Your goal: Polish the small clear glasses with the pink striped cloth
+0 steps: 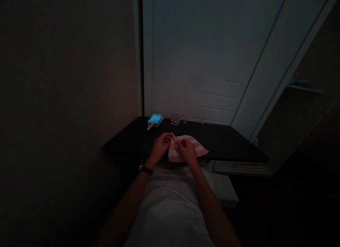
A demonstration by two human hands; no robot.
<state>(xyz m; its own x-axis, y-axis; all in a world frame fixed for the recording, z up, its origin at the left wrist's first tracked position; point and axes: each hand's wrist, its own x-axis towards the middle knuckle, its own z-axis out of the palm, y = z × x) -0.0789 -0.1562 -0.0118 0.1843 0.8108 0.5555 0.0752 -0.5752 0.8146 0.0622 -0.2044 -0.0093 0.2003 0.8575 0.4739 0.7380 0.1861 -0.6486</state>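
Note:
A pink-and-white striped cloth (200, 148) lies at the front edge of the dark table, its near part hanging towards my lap. My left hand (161, 144) is closed in a pinch at the cloth's upper left corner. My right hand (187, 148) pinches close beside it, over the cloth's middle. Between the fingertips of both hands shows a small pale, shiny piece (174, 137); the dim light hides what kind of thing it is. Beyond the hands, several small clear, glinting items (175, 121) sit clustered on the table.
The black tabletop (225, 144) stands against a pale panelled door (207, 56). A device with a blurred blue screen (154, 119) rests at the back left, white strips beside it. Another clear item (202, 121) lies at the back right. A wall (79, 80) closes the left side.

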